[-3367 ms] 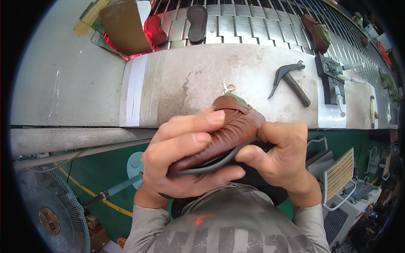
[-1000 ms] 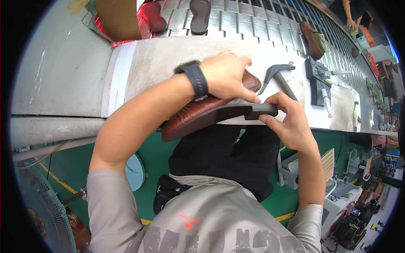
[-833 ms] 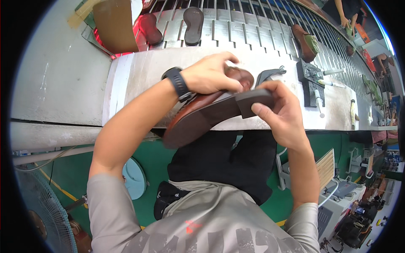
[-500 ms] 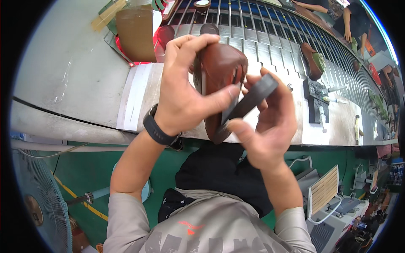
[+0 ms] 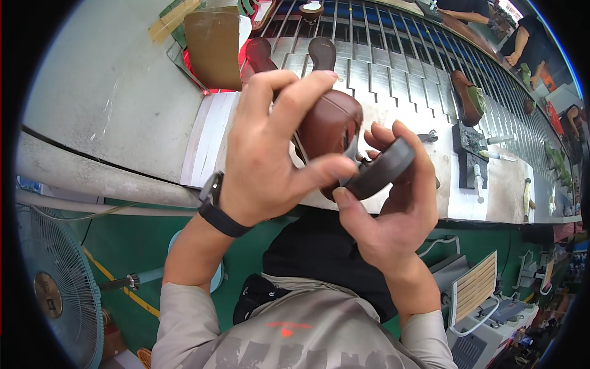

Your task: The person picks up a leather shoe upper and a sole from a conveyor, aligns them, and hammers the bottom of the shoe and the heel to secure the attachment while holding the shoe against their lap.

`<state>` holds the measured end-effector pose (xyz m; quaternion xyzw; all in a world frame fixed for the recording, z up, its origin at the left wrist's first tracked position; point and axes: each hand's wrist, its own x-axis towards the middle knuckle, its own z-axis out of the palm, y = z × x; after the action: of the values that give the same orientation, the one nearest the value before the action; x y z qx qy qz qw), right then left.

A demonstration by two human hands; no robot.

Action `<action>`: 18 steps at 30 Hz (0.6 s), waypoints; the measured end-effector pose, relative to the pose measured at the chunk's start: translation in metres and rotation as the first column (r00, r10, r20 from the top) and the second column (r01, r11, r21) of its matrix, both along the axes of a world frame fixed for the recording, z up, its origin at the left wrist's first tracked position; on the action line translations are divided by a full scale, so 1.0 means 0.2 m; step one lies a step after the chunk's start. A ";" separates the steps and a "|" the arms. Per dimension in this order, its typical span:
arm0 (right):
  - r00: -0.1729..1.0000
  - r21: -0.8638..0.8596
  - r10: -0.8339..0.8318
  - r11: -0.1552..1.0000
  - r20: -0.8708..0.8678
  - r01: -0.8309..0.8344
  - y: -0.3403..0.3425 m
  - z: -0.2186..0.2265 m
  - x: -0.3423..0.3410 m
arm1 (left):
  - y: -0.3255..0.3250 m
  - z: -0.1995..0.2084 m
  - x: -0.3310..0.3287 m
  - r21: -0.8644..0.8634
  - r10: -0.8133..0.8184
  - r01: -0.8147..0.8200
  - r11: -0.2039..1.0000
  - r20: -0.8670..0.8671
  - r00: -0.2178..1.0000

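A brown leather shoe [image 5: 329, 126] is held up over the near edge of the bench. My left hand [image 5: 267, 150] is closed around its left side, fingers over the top and thumb pressed toward its opening. My right hand [image 5: 402, 206] grips a thick dark sole [image 5: 387, 167], which is bent in a curve, between thumb and fingers. The sole's near end meets the lower part of the shoe, close to both thumbs. My left palm hides part of the shoe, and whether sole and shoe are joined I cannot tell.
A black block [image 5: 468, 147] with syringe-like tools stands right of my hands, a hammer [image 5: 527, 200] farther right. Another brown shoe [image 5: 470, 101] lies on the metal-bar conveyor [image 5: 381, 52]. Two dark sole-shaped pieces [image 5: 322, 55] lie beyond my left hand. A fan [image 5: 58, 289] stands lower left.
My right hand and the dark sole have shifted slightly right and down, and the sole is turned. The shoe has tilted, and my left hand has moved a little lower on it.
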<state>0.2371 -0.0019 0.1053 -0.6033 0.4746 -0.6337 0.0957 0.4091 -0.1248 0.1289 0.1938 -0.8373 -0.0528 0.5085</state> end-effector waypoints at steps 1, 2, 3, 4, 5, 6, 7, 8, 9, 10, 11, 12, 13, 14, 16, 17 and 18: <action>0.999 0.033 0.047 0.998 0.006 -0.047 0.00 0.00 -0.01 | -0.03 0.00 0.02 0.029 -0.013 0.013 0.999 0.022 1.000; 0.999 0.034 0.053 0.998 0.009 -0.054 -0.01 0.00 -0.01 | -0.03 -0.01 0.03 0.074 -0.031 0.031 0.997 -0.002 1.000; 0.999 0.032 0.042 0.999 0.015 -0.042 -0.02 0.01 0.01 | -0.03 -0.01 0.03 0.117 -0.047 0.050 0.992 -0.029 0.998; 0.999 0.029 0.026 0.999 0.021 -0.027 -0.04 0.02 0.02 | -0.03 -0.01 0.03 0.159 -0.067 0.075 0.984 -0.060 0.996; 1.000 0.018 0.026 0.999 -0.001 -0.026 -0.05 0.02 0.03 | -0.03 0.00 0.03 0.174 -0.099 0.104 0.979 -0.037 0.994; 0.999 0.007 0.029 1.000 -0.022 -0.029 -0.07 0.02 0.04 | -0.03 0.01 0.03 0.152 -0.107 0.110 0.982 -0.023 0.994; 0.999 -0.015 0.029 0.999 -0.046 -0.029 -0.09 0.02 0.05 | -0.03 0.02 0.03 0.128 -0.114 0.114 0.985 -0.009 0.993; 0.998 -0.021 0.031 0.999 -0.058 -0.033 -0.10 0.02 0.05 | -0.03 0.02 0.03 0.104 -0.122 0.120 0.987 0.006 0.993; 0.997 -0.026 0.035 0.999 -0.069 -0.037 -0.10 0.02 0.06 | -0.03 0.03 0.03 0.057 -0.109 0.106 0.993 0.057 0.992; 0.996 -0.031 0.037 0.999 -0.081 -0.040 -0.12 0.01 0.06 | -0.03 0.04 0.03 0.009 -0.094 0.093 0.996 0.106 0.990; 0.995 -0.017 0.018 1.000 -0.094 -0.019 -0.12 0.03 0.06 | -0.02 0.05 0.02 0.031 -0.108 0.106 0.994 0.086 0.990; 0.995 -0.009 0.010 1.000 -0.102 -0.011 -0.12 0.04 0.06 | -0.01 0.04 0.01 0.032 -0.102 0.100 0.994 0.084 0.991; 0.994 -0.002 0.005 1.000 -0.109 -0.006 -0.12 0.04 0.07 | -0.01 0.04 0.01 0.013 -0.097 0.097 0.995 0.077 0.992; 0.992 0.009 -0.001 1.000 -0.126 0.002 -0.11 0.05 0.07 | -0.01 0.03 0.00 -0.006 -0.093 0.094 0.996 0.069 0.993; 0.989 0.021 -0.003 1.000 -0.145 0.006 -0.10 0.07 0.06 | -0.01 0.03 0.00 0.012 -0.104 0.104 0.995 0.044 0.994; 0.985 0.074 -0.003 0.997 -0.172 0.015 -0.09 0.09 0.06 | -0.01 0.03 0.00 0.010 -0.109 0.109 0.994 0.050 0.993; 0.983 0.101 0.000 0.995 -0.186 0.019 -0.08 0.11 0.06 | -0.01 0.03 0.00 0.007 -0.115 0.114 0.993 0.055 0.992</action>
<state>0.2488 -0.0188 0.1267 -0.6518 0.5161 -0.5501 0.0787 0.4094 -0.1259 0.1358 0.1480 -0.8606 -0.0783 0.4809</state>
